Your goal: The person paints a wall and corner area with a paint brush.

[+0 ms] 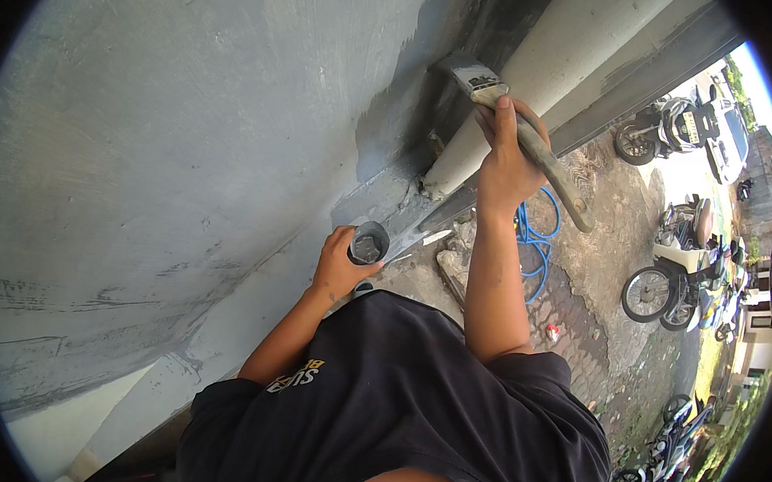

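Observation:
My right hand (513, 156) is closed round a wide paintbrush (533, 144) with a long, worn, curved handle. The brush's bristles touch the grey wall (200, 97) beside a pale vertical pipe (556, 57). Around the bristles the wall has a darker, wet-looking grey patch (389, 122) with an uneven edge. Lower and to the left, my left hand (338, 263) grips a small dark cup (370, 243) by its side. Some grey stuff shows inside the cup, which stays close to the wall's lower ledge.
A blue hose (541, 242) lies coiled on the ground past my right forearm. Broken concrete and paving (596, 271) stretch to the right, with a small red-and-white scrap (553, 332). Several parked motorcycles (671, 285) stand farther off. The pipe runs close along the brush.

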The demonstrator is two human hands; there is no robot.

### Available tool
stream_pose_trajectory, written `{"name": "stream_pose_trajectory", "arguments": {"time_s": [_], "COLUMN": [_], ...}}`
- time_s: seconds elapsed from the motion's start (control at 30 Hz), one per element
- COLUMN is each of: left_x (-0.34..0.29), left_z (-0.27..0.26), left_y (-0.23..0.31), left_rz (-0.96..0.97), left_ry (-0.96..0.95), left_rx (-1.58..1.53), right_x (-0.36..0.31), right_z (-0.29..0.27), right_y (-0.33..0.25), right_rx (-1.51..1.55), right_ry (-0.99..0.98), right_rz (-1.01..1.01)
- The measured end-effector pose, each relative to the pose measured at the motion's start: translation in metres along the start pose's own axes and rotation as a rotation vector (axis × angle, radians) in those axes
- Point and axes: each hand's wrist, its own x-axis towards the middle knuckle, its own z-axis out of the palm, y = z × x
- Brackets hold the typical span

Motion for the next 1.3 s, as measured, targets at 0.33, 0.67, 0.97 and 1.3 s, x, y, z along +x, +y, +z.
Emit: {"name": "stream_pose_trajectory", "arguments": {"time_s": [0.33,0.67,0.97,1.3], "left_x": [0.002,0.002,0.008,0.015], "left_z": [0.0,0.0,0.003,0.012], "left_y": [0.007,0.001,0.009,0.004], "left_rz": [0.096,0.084,0.093,0.138], "left_ry": [0.064,0.055,0.016,0.032], "left_rx": [0.039,0.062,0.001,0.004], "right_x": [-0.028,-0.084,-0.023,0.041], "right_z": [-0.012,-0.073,-0.014,0.045], "right_y": [0.041,0.132,0.112,-0.042], "right_rx": [0.258,-0.694,-0.639,0.003], "right_ry": [0.169,-0.107,-0.074,0.017], "right_rz": [0.179,0.118,-0.26,-0.415]}}
